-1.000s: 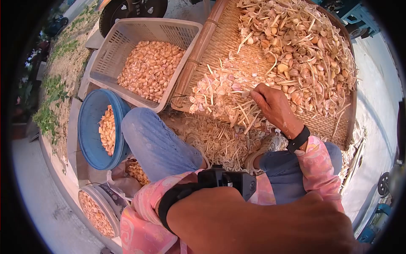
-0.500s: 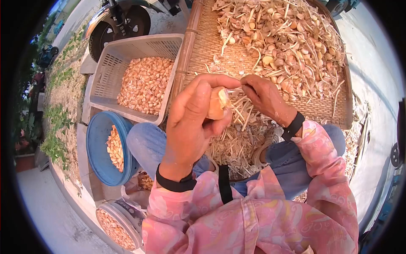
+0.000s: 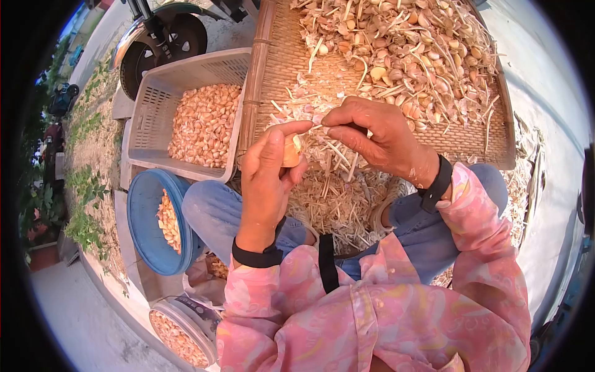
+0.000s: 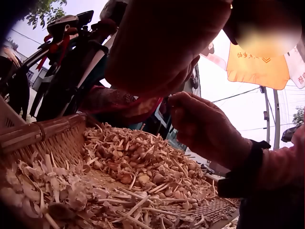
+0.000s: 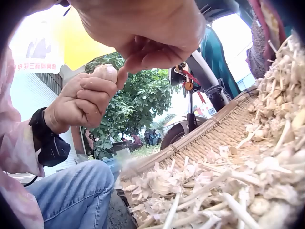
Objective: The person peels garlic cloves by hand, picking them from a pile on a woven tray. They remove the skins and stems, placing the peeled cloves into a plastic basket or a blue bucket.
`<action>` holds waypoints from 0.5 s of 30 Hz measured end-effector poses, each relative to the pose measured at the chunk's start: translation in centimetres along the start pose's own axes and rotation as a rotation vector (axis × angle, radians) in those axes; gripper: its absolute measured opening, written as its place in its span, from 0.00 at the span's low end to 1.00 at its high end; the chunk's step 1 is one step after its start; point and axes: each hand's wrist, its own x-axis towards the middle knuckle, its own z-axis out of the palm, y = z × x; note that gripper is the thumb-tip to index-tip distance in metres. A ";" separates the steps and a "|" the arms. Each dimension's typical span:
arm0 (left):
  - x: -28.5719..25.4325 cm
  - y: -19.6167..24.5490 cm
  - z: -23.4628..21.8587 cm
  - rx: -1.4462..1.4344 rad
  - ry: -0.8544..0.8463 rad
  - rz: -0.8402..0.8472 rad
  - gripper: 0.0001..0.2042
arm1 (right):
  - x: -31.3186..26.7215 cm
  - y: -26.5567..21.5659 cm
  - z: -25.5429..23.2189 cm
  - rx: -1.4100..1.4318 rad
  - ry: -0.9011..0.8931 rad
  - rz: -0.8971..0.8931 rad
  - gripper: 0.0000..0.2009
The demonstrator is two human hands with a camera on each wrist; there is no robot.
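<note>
Grips a piece of garlic (image 3: 291, 153) in the curled fingers of the left hand (image 3: 263, 170), just below its outstretched index finger. Holds the right hand (image 3: 381, 136) close to that fingertip, thumb and forefinger pinched together, seemingly on a thin bit (image 3: 318, 126) too small to name. No longer crosses close under the head camera with the left hand, as a second ago; shows the garlic smaller than half a second ago, so probably farther from the camera. Suggests garlic freshly brought across to the right fingertips, with close work on this one piece only starting.

To the left of the left hand, a blue tub (image 3: 144, 214) with cloves (image 3: 167, 220) inside. Just beyond both hands, loose skins (image 3: 304, 111) on the near part of a woven tray (image 3: 328, 71). Out past the left hand, a plastic crate (image 3: 149, 133) of many more cloves. Ahead of the right hand, a heap of garlic (image 3: 403, 62), apparently plenty to get through. Farthest, past the crate, a wheel (image 3: 186, 49).
</note>
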 end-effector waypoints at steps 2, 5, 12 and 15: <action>0.3 -0.8 0.1 0.111 0.011 0.041 0.19 | -0.3 -0.3 0.3 -0.044 -0.039 -0.081 0.08; 0.6 -2.0 0.7 0.191 0.029 0.043 0.20 | -0.6 -0.2 0.4 -0.057 -0.115 -0.024 0.09; 1.3 -2.3 0.8 0.473 0.000 0.132 0.19 | -1.0 0.7 0.0 -0.005 -0.200 0.054 0.07; 1.5 -3.0 0.7 0.626 -0.009 0.192 0.16 | -0.8 0.3 -0.5 -0.007 -0.341 0.153 0.07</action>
